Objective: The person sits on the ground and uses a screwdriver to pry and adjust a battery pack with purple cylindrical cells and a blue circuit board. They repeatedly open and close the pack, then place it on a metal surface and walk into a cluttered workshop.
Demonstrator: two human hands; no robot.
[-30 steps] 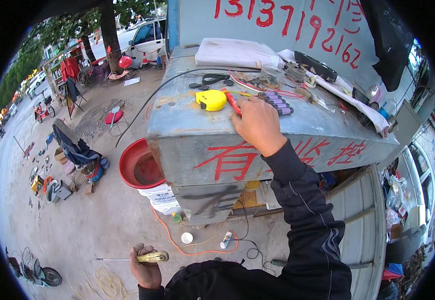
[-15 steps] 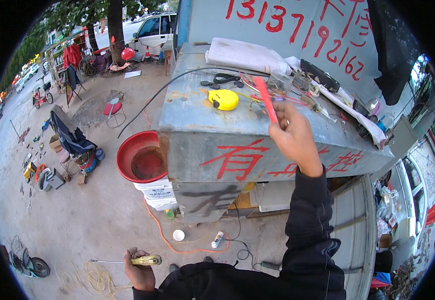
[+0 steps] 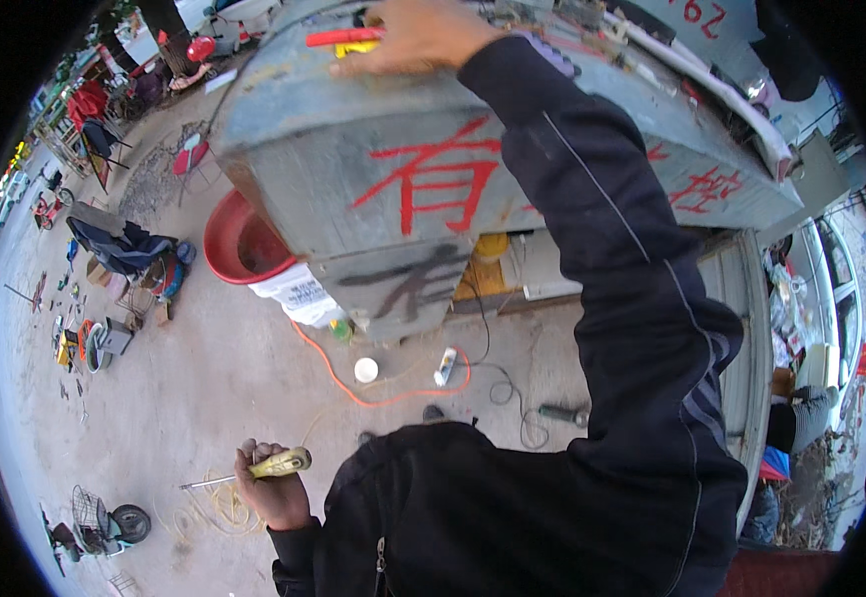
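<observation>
My left hand [image 3: 274,493], low and left of my body, is closed around the yellowish handle of a screwdriver [image 3: 286,462]. The metal shaft points left. My right arm stretches up and across the metal counter [image 3: 294,109]. At its top my right hand [image 3: 428,38] is blurred, thumb low, gripping a long red flat stick [image 3: 338,37] that points left. Just under the stick, a yellow tape measure [image 3: 357,49] shows in part by the thumb; the hand covers the rest. Whether the fingers touch the tape measure, I cannot tell.
A red basin [image 3: 219,239] stands on a white bucket [image 3: 294,289] beside the counter's left end. On the ground lie an orange cord [image 3: 325,370], a white cup [image 3: 365,370], a white power strip [image 3: 445,366] and a dark power tool [image 3: 560,413]. A coiled hose [image 3: 219,509] lies behind my left hand.
My right hand has moved left and away over the counter to the tape measure, carrying the red stick. The view has tilted down. My left hand still holds the screwdriver.
</observation>
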